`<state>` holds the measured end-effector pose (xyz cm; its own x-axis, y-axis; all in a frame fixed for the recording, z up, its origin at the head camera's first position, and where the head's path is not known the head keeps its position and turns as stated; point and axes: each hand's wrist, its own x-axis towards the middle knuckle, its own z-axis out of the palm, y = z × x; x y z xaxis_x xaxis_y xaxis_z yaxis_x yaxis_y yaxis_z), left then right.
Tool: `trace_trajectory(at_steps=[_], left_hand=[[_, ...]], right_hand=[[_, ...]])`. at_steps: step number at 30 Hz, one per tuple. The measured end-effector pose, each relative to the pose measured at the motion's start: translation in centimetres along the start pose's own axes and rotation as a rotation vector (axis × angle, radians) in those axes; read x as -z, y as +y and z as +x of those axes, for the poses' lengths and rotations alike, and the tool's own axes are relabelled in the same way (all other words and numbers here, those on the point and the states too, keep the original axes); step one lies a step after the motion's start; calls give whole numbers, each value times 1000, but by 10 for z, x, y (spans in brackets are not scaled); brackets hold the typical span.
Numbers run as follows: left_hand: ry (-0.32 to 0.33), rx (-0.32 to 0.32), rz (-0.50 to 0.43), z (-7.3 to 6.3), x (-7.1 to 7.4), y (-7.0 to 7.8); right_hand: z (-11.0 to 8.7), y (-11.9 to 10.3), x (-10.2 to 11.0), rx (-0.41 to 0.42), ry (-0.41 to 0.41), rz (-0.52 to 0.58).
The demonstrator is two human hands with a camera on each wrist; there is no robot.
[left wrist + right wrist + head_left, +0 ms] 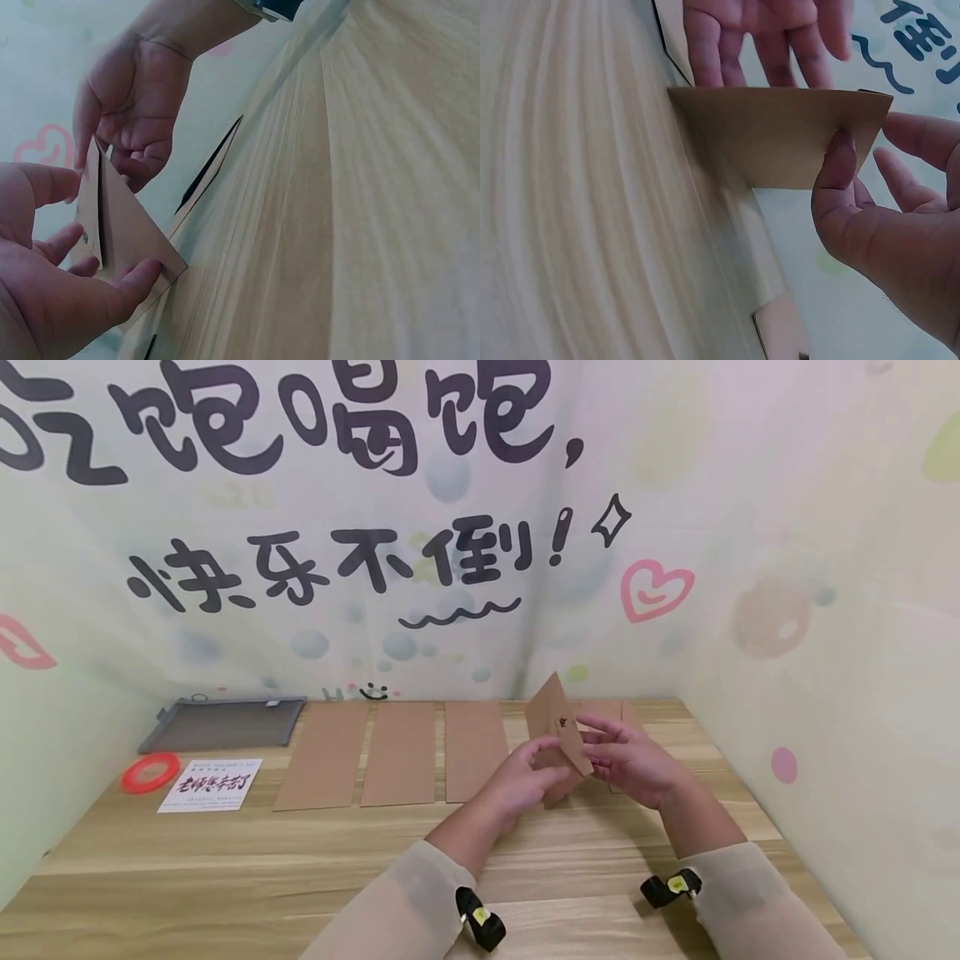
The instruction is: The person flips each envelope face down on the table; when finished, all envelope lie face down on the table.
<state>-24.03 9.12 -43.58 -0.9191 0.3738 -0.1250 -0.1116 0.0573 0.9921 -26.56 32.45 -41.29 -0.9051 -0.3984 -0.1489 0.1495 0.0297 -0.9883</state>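
Note:
A folded brown kraft-paper card (546, 714) with a small black mark stands tilted between my two hands at the right of the table. Its two layers part with a dark gap in the left wrist view. My left hand (525, 781) pinches the near left side, thumb against the outer face. On the right edge, the thumb and fingers of my right hand (633, 762) hold the same card (780, 135). The fingertips behind the paper are partly hidden.
Several flat brown pieces (322, 752) lie in a row along the back of the wooden table. Further left are a grey mesh zip pouch (225, 727), an orange ring (129, 774) and a white printed card (210, 787). Printed cloth walls (750, 710) border the table.

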Motion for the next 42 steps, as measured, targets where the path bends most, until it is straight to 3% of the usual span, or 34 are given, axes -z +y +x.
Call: trace_trajectory(at_steps=[5,12,21,25,31,35,42], left_hand=[[-39,-16,-47,-2,-1,3],[-51,-21,-116,-2,-3,6],[-33,-77,-216,0,-4,8],[12,-82,-253,2,-3,9],[118,-83,-195,6,3,6],[177,-55,-116,7,6,4],[213,-5,-28,5,11,0]], right_hand=[[0,-1,-14,10,-33,10],[-2,-4,-26,-7,-15,-20],[0,-2,-33,-33,-29,-41],[1,1,-32,-57,-35,-63],[2,5,-23,-78,-41,-91],[1,8,-15,-100,4,-82],[1,8,-7,-113,25,-75]])
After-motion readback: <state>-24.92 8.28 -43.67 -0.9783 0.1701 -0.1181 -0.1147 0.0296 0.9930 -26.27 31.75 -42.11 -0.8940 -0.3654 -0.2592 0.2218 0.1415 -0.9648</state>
